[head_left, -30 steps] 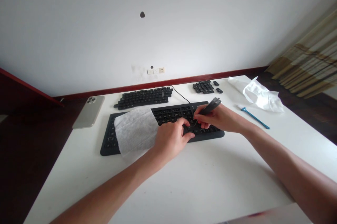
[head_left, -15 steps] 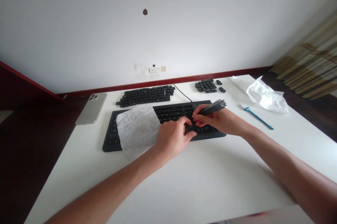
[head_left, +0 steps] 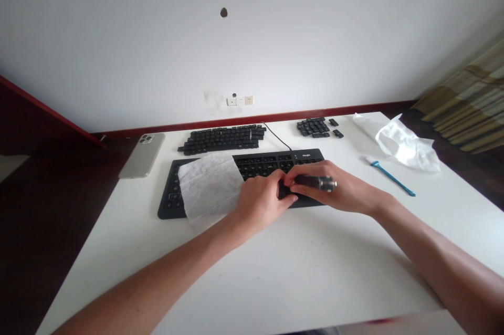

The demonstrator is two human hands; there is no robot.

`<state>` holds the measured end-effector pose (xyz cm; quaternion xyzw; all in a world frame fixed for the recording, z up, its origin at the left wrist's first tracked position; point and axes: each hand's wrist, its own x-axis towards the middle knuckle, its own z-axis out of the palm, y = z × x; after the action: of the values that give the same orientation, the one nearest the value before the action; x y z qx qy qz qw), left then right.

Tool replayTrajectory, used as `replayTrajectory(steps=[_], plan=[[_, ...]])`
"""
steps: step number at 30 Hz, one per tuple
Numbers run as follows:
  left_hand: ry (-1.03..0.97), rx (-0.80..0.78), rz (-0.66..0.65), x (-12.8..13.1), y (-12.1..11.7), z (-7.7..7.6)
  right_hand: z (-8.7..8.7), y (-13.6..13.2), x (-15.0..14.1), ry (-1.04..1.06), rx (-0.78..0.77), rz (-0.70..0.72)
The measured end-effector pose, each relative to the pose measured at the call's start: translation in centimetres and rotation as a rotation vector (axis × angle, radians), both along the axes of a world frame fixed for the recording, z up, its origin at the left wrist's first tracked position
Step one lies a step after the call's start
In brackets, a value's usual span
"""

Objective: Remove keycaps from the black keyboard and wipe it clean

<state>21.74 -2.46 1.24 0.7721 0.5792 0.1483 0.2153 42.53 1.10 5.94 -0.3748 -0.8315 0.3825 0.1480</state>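
Note:
My right hand [head_left: 328,186] is closed around a slim black folding tool [head_left: 313,182] with metal showing at its rear end. The tool's front tip is hidden by my fingers, low over the right part of a black keyboard [head_left: 166,203]. Beside it, my left hand [head_left: 263,196] rests on the keyboard with thumb and index finger apart, the index touching or nearly touching the right fingertips. Its other fingers are mostly hidden. A white wipe [head_left: 208,185] covers part of the keyboard's left half, just beside my left hand.
Loose black keycaps lie in a large group [head_left: 224,139] and a smaller group [head_left: 313,127] behind the keyboard. A phone [head_left: 142,155] is at the left, a blue brush [head_left: 392,177] and a crumpled white sheet [head_left: 409,143] at the right. A cable [head_left: 277,137] runs toward the wall.
My right hand has turned the tool from pointing up and right to lying lower, its rear end toward me. The hands have drawn closer together. The view has shifted slightly.

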Motion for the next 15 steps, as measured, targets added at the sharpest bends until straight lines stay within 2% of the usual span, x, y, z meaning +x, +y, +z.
replayTrajectory(steps=[3, 7, 12, 15], plan=[[0.016, -0.002, 0.000, 0.0, 0.1, -0.1, -0.5, 0.0, -0.3, 0.011, 0.025, 0.009], [0.029, 0.010, -0.002, 0.0, 0.0, 0.1, -2.1, 0.1, -1.0, 0.122, 0.028, -0.041], [0.056, 0.038, -0.030, -0.1, -0.1, 0.4, -3.8, -0.7, -2.5, 0.258, 0.150, -0.228], [0.049, 0.066, -0.043, 0.0, -0.2, 0.2, -4.2, -1.2, -3.3, 0.359, 0.196, -0.262]])
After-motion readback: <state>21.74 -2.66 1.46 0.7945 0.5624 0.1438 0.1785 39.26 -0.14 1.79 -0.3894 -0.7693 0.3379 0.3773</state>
